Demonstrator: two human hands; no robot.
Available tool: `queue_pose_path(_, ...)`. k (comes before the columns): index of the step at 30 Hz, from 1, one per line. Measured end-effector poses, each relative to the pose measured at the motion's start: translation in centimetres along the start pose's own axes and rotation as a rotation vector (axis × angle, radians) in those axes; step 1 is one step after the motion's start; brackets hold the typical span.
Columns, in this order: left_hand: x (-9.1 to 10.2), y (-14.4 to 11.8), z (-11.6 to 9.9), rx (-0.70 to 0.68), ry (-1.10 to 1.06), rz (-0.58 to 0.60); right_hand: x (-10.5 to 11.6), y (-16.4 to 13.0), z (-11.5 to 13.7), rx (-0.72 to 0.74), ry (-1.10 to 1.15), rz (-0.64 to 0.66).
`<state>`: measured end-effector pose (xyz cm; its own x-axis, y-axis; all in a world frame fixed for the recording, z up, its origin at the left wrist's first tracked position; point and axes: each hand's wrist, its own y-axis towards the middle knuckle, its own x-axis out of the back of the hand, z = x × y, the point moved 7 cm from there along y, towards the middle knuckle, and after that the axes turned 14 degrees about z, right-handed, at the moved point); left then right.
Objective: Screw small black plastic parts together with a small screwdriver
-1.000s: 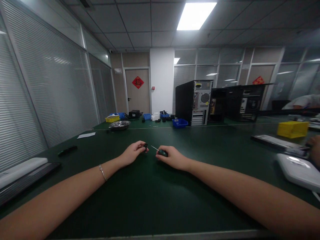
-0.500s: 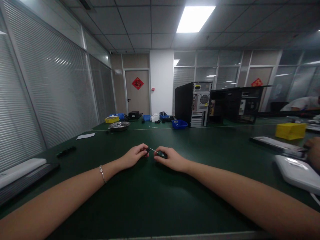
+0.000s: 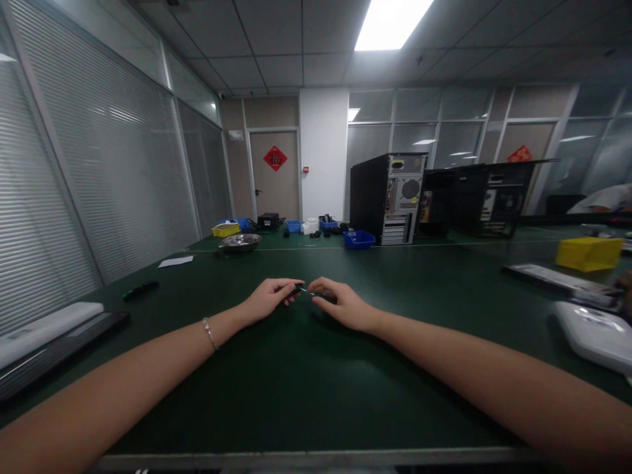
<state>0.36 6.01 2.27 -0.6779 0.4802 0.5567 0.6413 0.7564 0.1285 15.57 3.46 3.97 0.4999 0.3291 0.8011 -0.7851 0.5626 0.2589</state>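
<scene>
Hands [image 3: 306, 299] closer now; computer tower [image 3: 388, 199] beyond

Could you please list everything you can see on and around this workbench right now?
green workbench: one, dark green, across the foreground.
small screwdriver: one, thin metal shaft, between both hands; handle hidden.
computer towers: at least two, black, far side, backs showing.
blue bins: several, far end.
yellow bins: two, one far right, one far left.
metal bowl: one, silver, far left.
white paper: one sheet, left.
white device: one, right edge.
flat black panel: one, right.
left hand: grip closed at the shaft's tip.
right hand: fingers curled over the shaft's other end.
</scene>
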Motion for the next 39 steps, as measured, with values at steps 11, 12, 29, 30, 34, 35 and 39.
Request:
queue_pose_path(11, -0.5, -0.1, 0.4, -0.034, -0.206, 0.071, 0.0, 0.1, -0.6, -0.041, -0.017, -0.018)
queue_pose_path(12, -0.5, -0.1, 0.4, -0.039, -0.209, 0.068, 0.1, 0.1, -0.6, -0.044, -0.018, -0.019)
queue_pose_path(29, 6.6, -2.3, 3.4, -0.048, -0.528, -0.749, -0.1, 0.0, -0.7, -0.054, 0.054, 0.014)
queue_pose_path(30, 7.3, -2.7, 3.7, -0.044, -0.531, -0.805, 0.0, 0.0, -0.7, -0.056, 0.052, 0.015)
queue_pose_path(34, 7.5, -2.8, 3.9, -0.012, -0.549, -0.784, 0.0, -0.1, -0.8, -0.049, 0.040, 0.010)
queue_pose_path(35, 6.9, -2.4, 3.8, -0.007, -0.556, -0.722, 0.0, -0.1, -0.8, -0.044, 0.034, 0.004)
queue_pose_path(39, 2.4, -0.4, 2.1, -0.038, -0.554, -0.319, 0.1, 0.0, -0.7, -0.034, 0.012, -0.022)
